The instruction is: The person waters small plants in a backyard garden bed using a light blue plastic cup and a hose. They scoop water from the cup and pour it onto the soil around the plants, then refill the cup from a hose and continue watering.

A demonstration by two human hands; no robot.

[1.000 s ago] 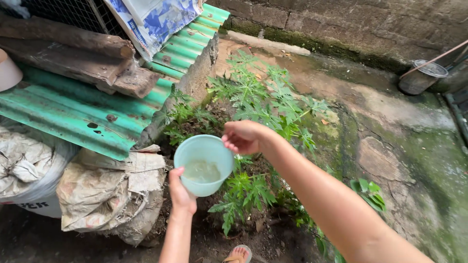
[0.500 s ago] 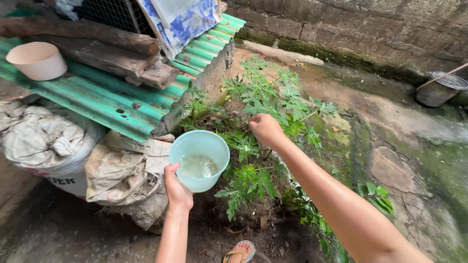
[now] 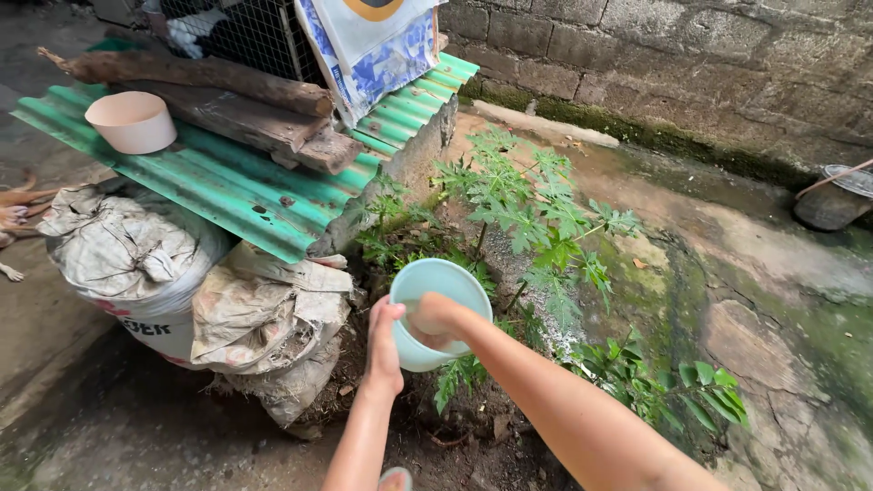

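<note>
- Left hand (image 3: 384, 338) wrapped around the side of a light green bowl (image 3: 427, 289), held up over the dirt by the leafy plants (image 3: 527, 214).
- Right hand (image 3: 435, 320) dipped down inside the bowl, fingers hidden; cannot tell if curled or loose.
- Green tin roof (image 3: 227, 186) and old sacks (image 3: 264, 318) close by on the left.
- Pink bowl (image 3: 132, 121) up on the roof.

Against the green corrugated roof sheet (image 3: 227, 186) we see three packages: a blue-and-white printed sack (image 3: 377, 45) hanging above its upper end, a white sack (image 3: 127, 264) with red and black print below its lower edge, and beside that a crumpled tan bag (image 3: 264, 318), perhaps paper.
</note>
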